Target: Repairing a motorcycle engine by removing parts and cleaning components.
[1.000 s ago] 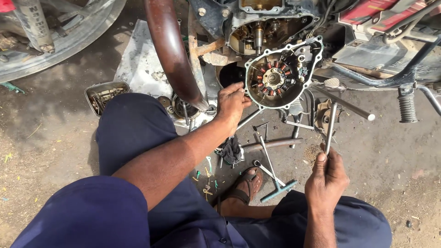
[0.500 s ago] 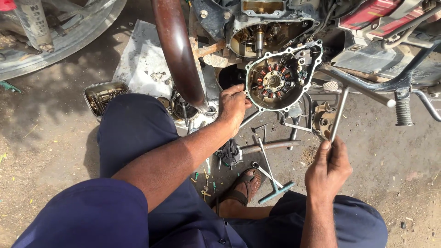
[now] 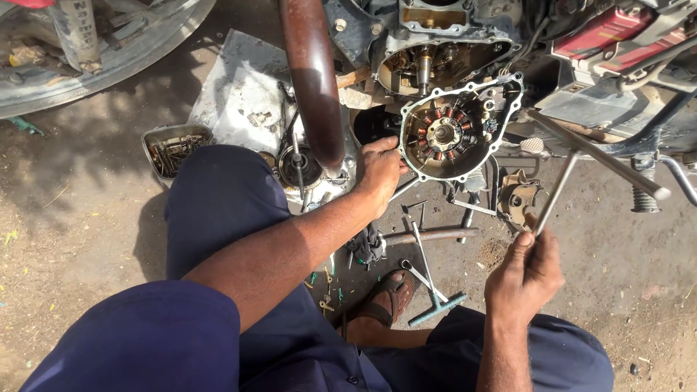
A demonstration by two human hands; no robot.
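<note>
My left hand (image 3: 380, 173) grips the left edge of a grey engine side cover (image 3: 456, 131) with copper coils inside, held up below the open engine case (image 3: 435, 54) of a motorcycle. My right hand (image 3: 524, 272) is closed on the lower end of a long metal rod tool (image 3: 559, 189), which points up towards the engine. I sit on the ground in dark blue clothes with one sandalled foot (image 3: 385, 301) forward.
A brown exhaust pipe (image 3: 312, 80) runs down the middle. A small tray of bolts (image 3: 173, 145) and a metal sheet (image 3: 239, 87) lie at left. Loose spanners and a T-handle tool (image 3: 435, 308) lie on the dirt. A wheel rim (image 3: 109, 43) is top left; a footpeg (image 3: 642, 192) at right.
My left hand has lifted the side cover up and to the right, closer to the engine. My right hand has raised the rod tool a little.
</note>
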